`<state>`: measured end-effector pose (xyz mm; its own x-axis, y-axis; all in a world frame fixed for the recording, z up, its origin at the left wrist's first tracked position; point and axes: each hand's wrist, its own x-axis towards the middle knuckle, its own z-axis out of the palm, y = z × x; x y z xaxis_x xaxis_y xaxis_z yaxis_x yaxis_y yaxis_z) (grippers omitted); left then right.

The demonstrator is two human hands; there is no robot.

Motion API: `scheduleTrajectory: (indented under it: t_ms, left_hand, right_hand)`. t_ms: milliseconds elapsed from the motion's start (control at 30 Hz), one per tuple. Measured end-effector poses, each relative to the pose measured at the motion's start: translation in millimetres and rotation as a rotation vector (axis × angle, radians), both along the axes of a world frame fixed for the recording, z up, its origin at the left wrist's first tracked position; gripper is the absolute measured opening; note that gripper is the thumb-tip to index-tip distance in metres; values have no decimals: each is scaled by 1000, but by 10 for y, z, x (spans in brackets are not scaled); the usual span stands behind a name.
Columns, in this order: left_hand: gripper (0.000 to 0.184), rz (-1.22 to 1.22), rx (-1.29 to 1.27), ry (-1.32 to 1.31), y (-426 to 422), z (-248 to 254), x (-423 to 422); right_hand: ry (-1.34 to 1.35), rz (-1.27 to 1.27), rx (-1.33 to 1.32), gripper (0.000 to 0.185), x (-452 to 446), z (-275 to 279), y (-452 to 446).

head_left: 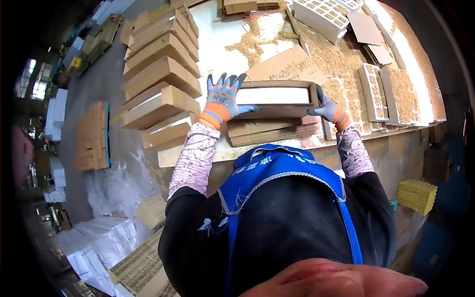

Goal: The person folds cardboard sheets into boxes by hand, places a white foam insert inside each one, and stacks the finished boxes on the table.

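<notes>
A long open cardboard box (277, 111) with a white flat-topped piece (277, 95) inside lies across the front of the table. At its left end is my left hand (221, 100), in a grey, orange and blue glove, fingers spread and thumb stretched along the box's near edge. My right hand (328, 110), gloved alike, curls around the right end, thumb in front and fingers behind. Under the box's near side is a stack of flattened cardboard (272, 132). A loose cardboard sheet (284, 67) with crumbs on it lies just behind.
A row of cardboard boxes (161, 81) lines the table's left side. White moulded blocks with holes (321, 19) stand at the back right, among scattered tan crumbs (346, 64). Clear plastic wrap (121, 183) and a stack of cardboard (91, 136) are on the floor at left.
</notes>
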<state>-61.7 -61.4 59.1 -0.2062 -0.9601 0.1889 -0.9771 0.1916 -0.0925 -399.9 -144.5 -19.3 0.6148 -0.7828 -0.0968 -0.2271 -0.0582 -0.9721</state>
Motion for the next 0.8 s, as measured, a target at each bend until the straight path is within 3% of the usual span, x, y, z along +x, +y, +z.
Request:
scheduleTrajectory:
  t_ms: [33,100,133,233,300,367,467,500,567,633,700,733,767,800]
  left_hand:
    - [90,16,155,65,-65,-15,34]
    - [84,20,136,107,-101,-63,81]
    - [84,14,135,105,-126,-98,104]
    - [77,32,166,102,-146,-145,107]
    - [72,189,343,19,-258,-52,-37]
    - [69,224,355,-76,-329,-42,-144]
    - [60,-103,-194,-186,-380,-28,-285]
    - [60,-108,-197,-186,-353,-1,-415]
    - [50,-452,66,94,-223,22,-679]
    - [43,-237,748,383,-400,-189,-719]
    - [48,-157,814,428,-523,-148,-689]
    - [49,-140,795,386,-565,-169,-702]
    - [50,-116,773,354,-583,-164,-733]
    - [49,-120,808,352,-595,-145,-754]
  right_hand:
    - [-169,46,200,95,36,156,13]
    - [-270,16,342,92,80,157,-10]
    - [4,-70,-30,81,92,-79,-102]
    - [-123,-93,121,68,279,159,-65]
    - [4,-183,93,62,341,95,-142]
    - [442,-217,-108,51,402,80,-184]
    - [661,-185,-187,58,526,331,-156]
    - [665,-187,-183,59,528,338,-181]
    - [679,-183,-170,60,489,348,-153]
    - [693,-170,-148,61,428,268,-66]
    - [-69,-55,-11,61,232,90,-30]
    - [-176,-6,159,60,98,74,-136]
    - [-455,-114,497,62,26,19,-118]
    - [-248,-160,439,67,26,-44,-122]
